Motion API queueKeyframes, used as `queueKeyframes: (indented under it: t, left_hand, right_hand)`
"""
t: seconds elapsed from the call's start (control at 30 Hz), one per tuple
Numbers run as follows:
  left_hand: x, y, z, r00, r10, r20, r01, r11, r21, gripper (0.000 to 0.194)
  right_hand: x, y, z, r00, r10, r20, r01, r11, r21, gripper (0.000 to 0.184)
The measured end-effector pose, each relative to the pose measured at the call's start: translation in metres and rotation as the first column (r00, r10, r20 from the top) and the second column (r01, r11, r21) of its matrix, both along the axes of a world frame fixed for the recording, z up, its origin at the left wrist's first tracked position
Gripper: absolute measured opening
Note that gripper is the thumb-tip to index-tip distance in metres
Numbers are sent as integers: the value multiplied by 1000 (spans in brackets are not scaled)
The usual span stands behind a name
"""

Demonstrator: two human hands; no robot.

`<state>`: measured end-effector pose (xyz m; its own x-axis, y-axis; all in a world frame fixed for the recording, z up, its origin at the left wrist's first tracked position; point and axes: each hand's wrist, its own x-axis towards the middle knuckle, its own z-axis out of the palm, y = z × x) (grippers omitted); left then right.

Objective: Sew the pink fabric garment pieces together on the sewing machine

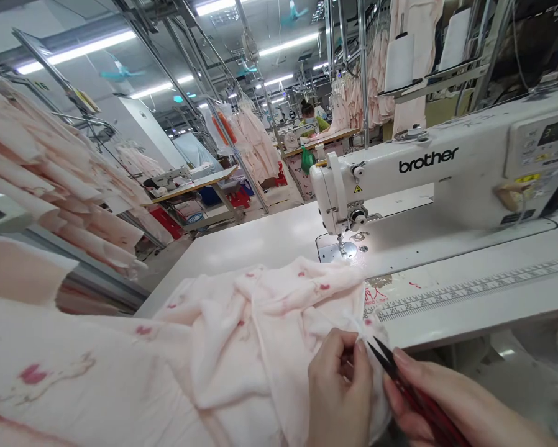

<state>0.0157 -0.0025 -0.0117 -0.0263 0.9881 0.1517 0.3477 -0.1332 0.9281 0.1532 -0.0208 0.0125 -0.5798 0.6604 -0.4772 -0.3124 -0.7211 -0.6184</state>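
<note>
The left hand (pixel 339 391) pinches a gathered fold of pale pink fabric (pixel 223 354) between thumb and fingers, closed firmly on the cloth and lifting a small edge of it. The right hand (pixel 430 400) is curled around a pair of red-handled thread snips (pixel 421 397), holding them firmly with the fingers wrapped along the handles. Their black pointed tips (pixel 380 355) are just beside the pinched fold, nearly touching it, though it is hard to tell whether any thread lies between them. The work in hand sits at this small spot on the cloth, with the snips brought to the held edge. The fabric, printed with small red marks, lies in loose folds in front of the white Brother sewing machine (pixel 428 164), its far edge reaching almost to the machine's needle plate (pixel 337 251). A ruler scale (pixel 470 290) runs along the machine's white table (pixel 242 248) to the right of the cloth. Beyond the machine, thread cones (pixel 400 62) stand to the right, pink garments (pixel 41 167) hang to the left, and a co-worker (pixel 308 118) sits at a farther machine.
</note>
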Motion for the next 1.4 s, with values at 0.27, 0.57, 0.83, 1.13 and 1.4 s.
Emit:
queueKeyframes:
  t: [0.27,0.57,0.83,1.13,1.4]
  left_hand:
    - [4,-5,8,1000,16,24,-17,1000,20,18]
    - [1,-1,0,990,12,140,-4,998,-58,26]
    - [4,-2,0,996,28,90,-27,1000,-15,24]
    - [10,-7,-7,994,93,49,-97,991,88,19]
    - [12,-8,-12,991,104,88,-113,989,101,21]
  right_hand:
    - [-5,-1,-7,997,-52,-49,47,994,-95,43]
    - [0,7,-4,999,47,8,-46,996,-83,49]
    - [-5,4,-4,997,0,79,-6,996,84,48]
    - [-4,4,-4,998,28,56,-28,1000,-4,48]
    - [-6,-1,-4,996,-38,75,37,999,15,45]
